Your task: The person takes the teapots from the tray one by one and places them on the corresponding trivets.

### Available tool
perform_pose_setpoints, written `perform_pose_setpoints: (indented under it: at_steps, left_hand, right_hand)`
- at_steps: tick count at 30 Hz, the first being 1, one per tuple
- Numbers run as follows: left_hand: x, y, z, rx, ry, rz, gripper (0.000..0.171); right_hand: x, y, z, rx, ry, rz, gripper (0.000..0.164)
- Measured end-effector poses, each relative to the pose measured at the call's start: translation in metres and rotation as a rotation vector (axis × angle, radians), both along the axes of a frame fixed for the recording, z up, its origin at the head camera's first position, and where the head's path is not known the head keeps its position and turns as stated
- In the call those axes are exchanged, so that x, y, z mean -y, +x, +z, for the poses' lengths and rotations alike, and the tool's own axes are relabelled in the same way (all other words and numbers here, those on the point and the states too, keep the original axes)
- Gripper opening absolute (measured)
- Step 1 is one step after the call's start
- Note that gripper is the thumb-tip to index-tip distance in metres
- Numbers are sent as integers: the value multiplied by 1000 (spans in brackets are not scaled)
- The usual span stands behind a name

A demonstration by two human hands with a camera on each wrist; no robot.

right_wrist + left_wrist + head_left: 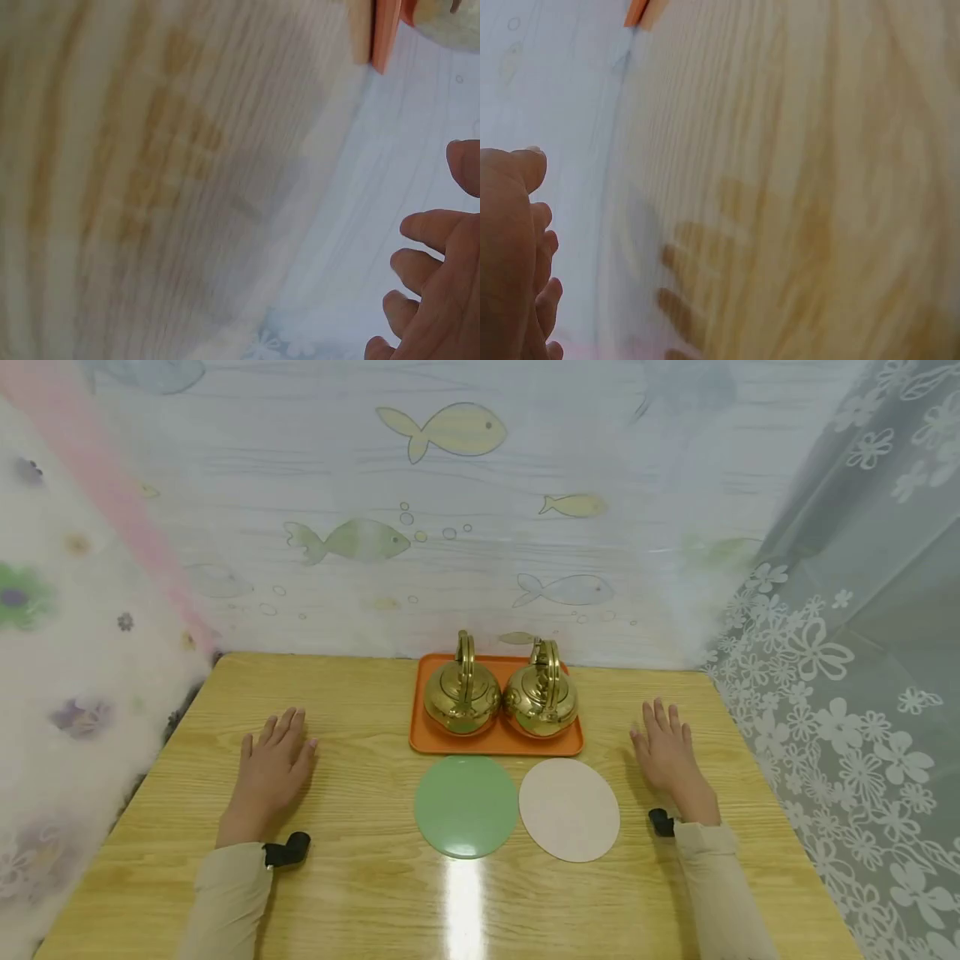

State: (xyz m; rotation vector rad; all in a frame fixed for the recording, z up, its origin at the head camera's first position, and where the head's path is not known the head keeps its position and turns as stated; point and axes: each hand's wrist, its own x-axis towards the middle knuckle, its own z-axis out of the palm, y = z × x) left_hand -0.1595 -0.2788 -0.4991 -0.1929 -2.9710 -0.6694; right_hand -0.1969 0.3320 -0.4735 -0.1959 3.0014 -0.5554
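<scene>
On an orange tray (pixel 495 746), long axis crosswise, two kettles (pixel 460 703) stand upright, left grip (pixel 272 768) and right grip (pixel 669 756) released.

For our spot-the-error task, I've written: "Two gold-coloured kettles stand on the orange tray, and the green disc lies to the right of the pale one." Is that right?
Not quite: the head view shows the green disc to the left of the pale disc. The rest stands.

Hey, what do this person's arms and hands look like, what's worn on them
The left sleeve and right sleeve are long, plain and beige. A small black attachment shows at the end of each. The left hand and right hand wear no gloves.
</scene>
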Motion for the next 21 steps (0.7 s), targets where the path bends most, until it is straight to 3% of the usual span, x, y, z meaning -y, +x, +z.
perform_pose_setpoints:
  at_steps: [5, 10, 17, 21]
  left_hand:
    - [3, 1, 0, -35, 53, -38, 66]
    - [2, -2, 0, -75, 84, -84, 63]
    - [-9, -8, 5, -36, 33, -201, 60]
    - [-20, -10, 11, -3, 22, -264, 56]
  right_hand:
    - [6, 7, -1, -10, -2, 29, 71]
    - [14, 14, -1, -48, -69, 71, 72]
    - [35, 19, -9, -227, -323, 181, 59]
    - [50, 21, -10, -351, -489, 197, 52]
